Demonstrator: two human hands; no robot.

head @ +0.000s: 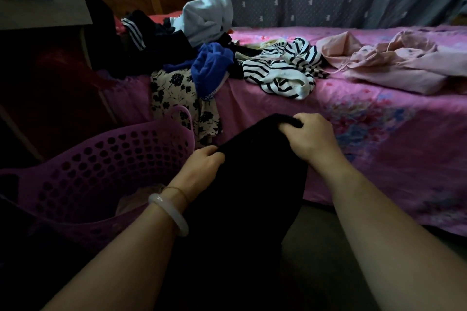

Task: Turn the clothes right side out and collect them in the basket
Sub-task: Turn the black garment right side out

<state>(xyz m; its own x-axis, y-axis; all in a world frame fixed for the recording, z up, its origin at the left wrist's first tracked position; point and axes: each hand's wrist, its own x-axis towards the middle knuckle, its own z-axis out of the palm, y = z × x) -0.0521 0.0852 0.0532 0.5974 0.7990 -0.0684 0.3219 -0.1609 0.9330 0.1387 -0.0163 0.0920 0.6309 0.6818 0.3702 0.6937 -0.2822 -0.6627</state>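
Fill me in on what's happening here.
A person holds a black garment with both hands, the left hand gripping its side edge, the right hand its top. A purple basket stands at the left, something pale inside. More clothes, including a striped top and a pink garment, lie on the bed.

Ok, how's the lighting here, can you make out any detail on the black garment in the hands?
Head view: dim overall, brightest on the pink bedsheet; the black garment, gripped by the left hand and right hand, is a near-featureless dark mass; the left side falls into shadow.
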